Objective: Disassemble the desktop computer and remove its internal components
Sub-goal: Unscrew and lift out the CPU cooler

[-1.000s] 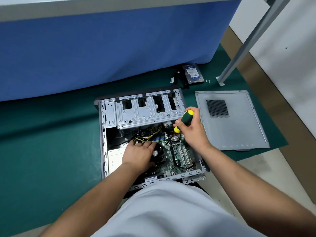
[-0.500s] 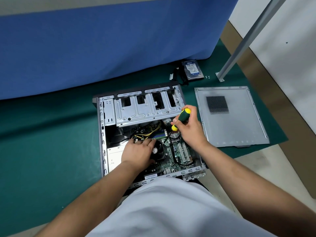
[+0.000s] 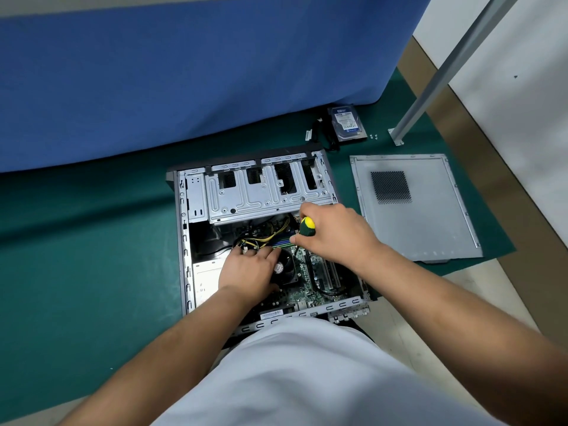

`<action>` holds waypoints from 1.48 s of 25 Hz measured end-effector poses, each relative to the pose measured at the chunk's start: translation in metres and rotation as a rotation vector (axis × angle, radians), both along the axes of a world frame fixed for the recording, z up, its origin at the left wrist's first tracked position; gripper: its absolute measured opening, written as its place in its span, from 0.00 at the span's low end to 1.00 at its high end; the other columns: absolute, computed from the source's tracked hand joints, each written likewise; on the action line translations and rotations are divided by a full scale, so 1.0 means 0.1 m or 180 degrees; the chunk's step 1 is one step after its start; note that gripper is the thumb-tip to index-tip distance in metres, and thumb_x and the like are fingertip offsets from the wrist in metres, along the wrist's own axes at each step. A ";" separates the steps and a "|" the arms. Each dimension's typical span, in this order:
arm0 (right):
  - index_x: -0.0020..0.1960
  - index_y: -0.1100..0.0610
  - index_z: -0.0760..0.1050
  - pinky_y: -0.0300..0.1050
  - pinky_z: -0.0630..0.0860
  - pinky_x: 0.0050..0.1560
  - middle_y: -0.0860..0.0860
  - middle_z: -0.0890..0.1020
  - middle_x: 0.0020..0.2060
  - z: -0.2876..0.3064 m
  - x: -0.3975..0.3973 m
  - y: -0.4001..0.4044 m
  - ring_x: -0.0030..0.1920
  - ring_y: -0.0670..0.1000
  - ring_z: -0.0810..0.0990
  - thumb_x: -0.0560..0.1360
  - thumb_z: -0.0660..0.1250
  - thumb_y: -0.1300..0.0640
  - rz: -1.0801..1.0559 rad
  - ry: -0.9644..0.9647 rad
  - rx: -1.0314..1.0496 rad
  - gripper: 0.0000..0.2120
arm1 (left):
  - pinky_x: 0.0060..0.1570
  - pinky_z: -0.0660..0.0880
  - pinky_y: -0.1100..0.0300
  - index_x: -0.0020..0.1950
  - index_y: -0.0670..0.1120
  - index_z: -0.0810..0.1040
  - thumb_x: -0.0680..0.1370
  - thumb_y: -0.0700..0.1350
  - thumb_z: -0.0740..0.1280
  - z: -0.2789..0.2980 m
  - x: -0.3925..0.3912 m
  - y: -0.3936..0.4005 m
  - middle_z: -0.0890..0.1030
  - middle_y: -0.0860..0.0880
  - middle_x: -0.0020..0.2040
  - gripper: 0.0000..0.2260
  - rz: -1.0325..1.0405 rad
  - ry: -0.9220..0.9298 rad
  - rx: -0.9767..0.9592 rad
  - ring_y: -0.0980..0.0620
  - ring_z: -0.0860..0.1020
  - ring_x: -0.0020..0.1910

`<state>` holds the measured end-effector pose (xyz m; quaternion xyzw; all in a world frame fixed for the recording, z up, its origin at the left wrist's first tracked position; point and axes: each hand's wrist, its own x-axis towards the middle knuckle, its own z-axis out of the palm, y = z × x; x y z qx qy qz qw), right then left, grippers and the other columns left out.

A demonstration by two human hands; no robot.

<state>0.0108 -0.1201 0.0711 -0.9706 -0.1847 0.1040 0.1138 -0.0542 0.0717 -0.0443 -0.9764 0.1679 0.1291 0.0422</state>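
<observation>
Working inside the open computer case (image 3: 184, 241), lying on its side near the middle of the green mat (image 3: 76, 256), with the removed side panel (image 3: 415, 210) flat toward the mat's right edge and the hard drive (image 3: 347, 123) already out by the far edge next to a few loose screws (image 3: 373, 136).

Gripping the screwdriver (image 3: 307, 227) in the right hand (image 3: 335, 235), fingers curled tight round the green-and-yellow handle, shaft angling down toward the green circuit board (image 3: 310, 281) just beside the cooling fan (image 3: 284, 265). Tip hidden behind the handle, so impossible to say whether seated in a screw. Resting the left hand (image 3: 249, 272) flat over the fan's left side, fingers fairly straight and reaching toward the yellow and black wires (image 3: 261, 238), pinching nothing visible.

Probably loosening a fan or board screw. Worth keeping the shaft square to the screw head, pressing firmly while turning slowly, holding the wires aside, steadying the fan against tipping as the last screw frees, and avoiding any slip onto the board.

Compared with half a second back: screwdriver handle now tipped steeper, yellow cap turned toward the camera, right hand shifted slightly toward the drive cage (image 3: 264, 195); left hand hardly moved; view dipped a little lower.
</observation>
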 end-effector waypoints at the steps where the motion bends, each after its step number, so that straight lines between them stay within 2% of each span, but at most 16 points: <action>1: 0.51 0.45 0.71 0.44 0.66 0.32 0.46 0.74 0.33 0.05 0.02 0.03 0.38 0.56 0.77 0.73 0.61 0.27 0.0034 -0.0078 -0.0356 0.22 | 0.63 0.67 0.49 0.80 0.53 0.58 0.74 0.68 0.68 0.00 0.00 0.00 0.70 0.54 0.76 0.40 0.0000 -0.0005 0.0000 0.49 0.77 0.67; 3: 0.46 0.47 0.72 0.44 0.64 0.33 0.48 0.70 0.31 0.15 0.06 0.10 0.36 0.56 0.72 0.73 0.47 0.21 0.0010 -0.0150 -0.0893 0.31 | 0.62 0.67 0.49 0.80 0.54 0.59 0.73 0.68 0.68 0.00 0.00 0.00 0.72 0.54 0.74 0.40 0.0003 -0.0016 -0.0006 0.49 0.77 0.66; 5: 0.38 0.51 0.70 0.44 0.61 0.32 0.48 0.69 0.30 0.22 0.11 0.16 0.36 0.55 0.71 0.75 0.42 0.22 -0.0059 -0.0121 -0.1199 0.36 | 0.62 0.67 0.49 0.80 0.54 0.59 0.73 0.68 0.68 0.00 0.00 0.00 0.72 0.54 0.74 0.40 0.0009 -0.0022 -0.0008 0.49 0.77 0.65; 7: 0.41 0.51 0.73 0.45 0.63 0.33 0.50 0.76 0.35 0.26 0.16 0.21 0.38 0.56 0.73 0.79 0.46 0.27 -0.0041 -0.0078 -0.1376 0.32 | 0.63 0.67 0.49 0.80 0.54 0.59 0.74 0.68 0.68 0.00 0.00 0.00 0.72 0.54 0.74 0.40 0.0009 -0.0034 0.0000 0.49 0.77 0.66; 10: 0.58 0.54 0.74 0.49 0.68 0.39 0.55 0.82 0.48 0.30 0.20 0.19 0.49 0.59 0.80 0.82 0.54 0.35 0.0596 0.0237 -0.1171 0.23 | 0.63 0.66 0.50 0.80 0.54 0.59 0.73 0.68 0.68 0.00 0.00 0.00 0.72 0.55 0.74 0.40 0.0023 -0.0037 -0.0013 0.49 0.77 0.66; 14: 0.64 0.49 0.69 0.55 0.76 0.54 0.53 0.75 0.54 0.42 0.23 0.13 0.57 0.57 0.74 0.82 0.64 0.51 0.1949 0.0572 -0.1285 0.12 | 0.62 0.67 0.50 0.79 0.54 0.60 0.73 0.68 0.68 0.01 0.01 -0.01 0.73 0.55 0.72 0.40 0.0046 -0.0023 -0.0009 0.49 0.77 0.64; 16: 0.64 0.44 0.70 0.56 0.77 0.55 0.51 0.71 0.55 0.43 0.22 0.09 0.58 0.55 0.71 0.78 0.66 0.58 0.2285 0.0452 -0.1324 0.17 | 0.61 0.67 0.49 0.78 0.54 0.61 0.73 0.68 0.69 0.02 0.01 -0.01 0.74 0.54 0.71 0.39 0.0055 0.0000 0.0005 0.49 0.78 0.64; 17: 0.64 0.42 0.70 0.55 0.77 0.54 0.51 0.71 0.55 0.43 0.19 0.08 0.58 0.55 0.72 0.78 0.66 0.55 0.2250 0.0411 -0.1269 0.17 | 0.61 0.67 0.49 0.78 0.54 0.61 0.73 0.68 0.69 0.02 0.01 -0.01 0.75 0.54 0.70 0.39 0.0062 0.0008 0.0007 0.49 0.78 0.63; 19: 0.68 0.43 0.67 0.53 0.78 0.49 0.52 0.77 0.54 0.43 0.12 0.10 0.56 0.56 0.77 0.81 0.59 0.41 0.1735 0.0279 -0.1146 0.17 | 0.61 0.67 0.48 0.78 0.54 0.61 0.72 0.68 0.69 0.03 0.01 -0.01 0.75 0.54 0.69 0.39 0.0067 0.0007 0.0013 0.49 0.78 0.63; 21: 0.69 0.48 0.67 0.50 0.73 0.39 0.54 0.83 0.47 0.34 0.08 0.15 0.49 0.59 0.83 0.81 0.46 0.31 0.0759 -0.0132 -0.1318 0.28 | 0.62 0.67 0.48 0.77 0.54 0.62 0.72 0.68 0.69 0.04 0.01 -0.01 0.75 0.53 0.68 0.39 0.0068 -0.0014 0.0014 0.49 0.78 0.63; 24: 0.66 0.55 0.70 0.49 0.69 0.36 0.55 0.84 0.46 0.27 0.06 0.20 0.47 0.60 0.84 0.84 0.47 0.36 0.0400 -0.0489 -0.1611 0.27 | 0.62 0.68 0.48 0.77 0.54 0.62 0.72 0.68 0.70 0.05 0.02 -0.01 0.75 0.53 0.68 0.39 0.0060 0.0015 0.0042 0.48 0.78 0.63; 27: 0.64 0.57 0.69 0.54 0.76 0.51 0.56 0.79 0.55 0.38 0.11 0.15 0.56 0.60 0.79 0.83 0.61 0.46 0.1331 0.0299 -0.1117 0.17 | 0.61 0.68 0.48 0.77 0.53 0.62 0.72 0.69 0.69 0.05 0.01 -0.01 0.75 0.53 0.67 0.39 0.0034 0.0012 0.0076 0.48 0.78 0.62; 29: 0.64 0.55 0.71 0.54 0.75 0.58 0.53 0.75 0.58 0.46 0.15 0.09 0.59 0.57 0.76 0.81 0.65 0.49 0.1513 0.0691 -0.0913 0.15 | 0.62 0.68 0.47 0.78 0.54 0.62 0.72 0.69 0.69 0.07 0.00 -0.01 0.75 0.53 0.68 0.39 0.0045 0.0049 0.0055 0.48 0.78 0.63; 31: 0.64 0.55 0.71 0.54 0.77 0.53 0.54 0.76 0.56 0.41 0.13 0.11 0.57 0.58 0.78 0.81 0.63 0.45 0.1211 0.0584 -0.0800 0.17 | 0.66 0.66 0.45 0.80 0.54 0.59 0.73 0.70 0.67 0.08 -0.01 -0.01 0.73 0.53 0.71 0.40 0.0025 0.0110 0.0044 0.48 0.76 0.66; 34: 0.59 0.52 0.76 0.49 0.70 0.39 0.55 0.83 0.48 0.26 0.08 0.19 0.50 0.59 0.82 0.81 0.49 0.31 0.0307 -0.0214 -0.1141 0.29 | 0.73 0.58 0.46 0.80 0.55 0.62 0.77 0.70 0.60 0.13 -0.03 0.02 0.67 0.55 0.78 0.35 -0.0068 0.0002 -0.0106 0.51 0.65 0.77; 37: 0.58 0.54 0.77 0.48 0.67 0.37 0.55 0.84 0.47 0.23 0.09 0.20 0.48 0.59 0.83 0.84 0.48 0.36 0.0507 -0.0630 -0.1274 0.27 | 0.76 0.53 0.47 0.76 0.56 0.70 0.82 0.65 0.54 0.22 -0.19 0.21 0.68 0.54 0.78 0.26 0.0709 -0.0587 -0.0536 0.52 0.59 0.80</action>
